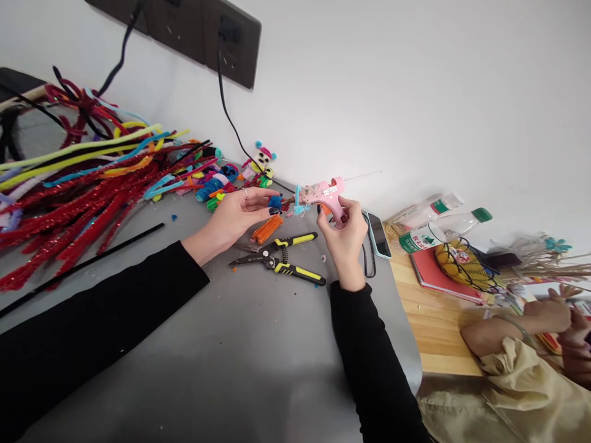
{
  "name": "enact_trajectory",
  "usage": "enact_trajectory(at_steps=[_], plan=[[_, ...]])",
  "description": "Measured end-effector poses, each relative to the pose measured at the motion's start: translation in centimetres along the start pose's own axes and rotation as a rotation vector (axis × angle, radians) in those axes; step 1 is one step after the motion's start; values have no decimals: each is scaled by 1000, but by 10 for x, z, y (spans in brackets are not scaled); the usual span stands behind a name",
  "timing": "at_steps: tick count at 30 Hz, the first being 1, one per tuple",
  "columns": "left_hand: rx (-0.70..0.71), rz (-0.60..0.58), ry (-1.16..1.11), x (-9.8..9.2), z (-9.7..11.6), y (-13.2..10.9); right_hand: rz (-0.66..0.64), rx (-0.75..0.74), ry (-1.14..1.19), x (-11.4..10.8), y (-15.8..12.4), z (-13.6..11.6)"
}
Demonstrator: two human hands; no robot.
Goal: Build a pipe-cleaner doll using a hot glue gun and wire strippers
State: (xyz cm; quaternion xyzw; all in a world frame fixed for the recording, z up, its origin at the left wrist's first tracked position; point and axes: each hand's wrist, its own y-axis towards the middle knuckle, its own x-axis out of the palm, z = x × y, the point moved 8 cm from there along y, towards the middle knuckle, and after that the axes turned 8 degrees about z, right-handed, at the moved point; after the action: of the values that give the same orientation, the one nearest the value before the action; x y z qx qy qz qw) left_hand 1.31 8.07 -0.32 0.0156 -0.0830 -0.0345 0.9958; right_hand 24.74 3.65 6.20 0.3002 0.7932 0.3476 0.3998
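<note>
My right hand (344, 237) is closed round the grip of a pink hot glue gun (323, 194), whose nozzle points left. My left hand (240, 212) pinches a small blue pipe-cleaner piece (276, 202) right at the nozzle tip. A black cord runs from the gun up to a wall socket (231, 37). Just below the hands lie an orange pipe-cleaner coil (266, 229) and black-and-yellow wire cutters (281, 258) on the grey table (258, 344). Both my sleeves are black.
A big heap of red, yellow and blue pipe cleaners (78, 184) fills the left. A small pipe-cleaner figure (262, 163) stands by the wall. A phone (378, 235), bottles (434, 231) and a red notebook (438, 271) lie right. Another person's arms (521, 332) rest on a wooden table.
</note>
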Motion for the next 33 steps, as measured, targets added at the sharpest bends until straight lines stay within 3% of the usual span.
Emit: enact_trajectory(at_steps=[14,25,33], plan=[[-33,-26,-46,4,5,-4,9,-21,22,-2,0,-5],[86,-53,128,7,16,-10,-4,-4,24,-1,0,-4],[72,-64,132,8,13,-10,-11,-39,53,-4,2,-11]])
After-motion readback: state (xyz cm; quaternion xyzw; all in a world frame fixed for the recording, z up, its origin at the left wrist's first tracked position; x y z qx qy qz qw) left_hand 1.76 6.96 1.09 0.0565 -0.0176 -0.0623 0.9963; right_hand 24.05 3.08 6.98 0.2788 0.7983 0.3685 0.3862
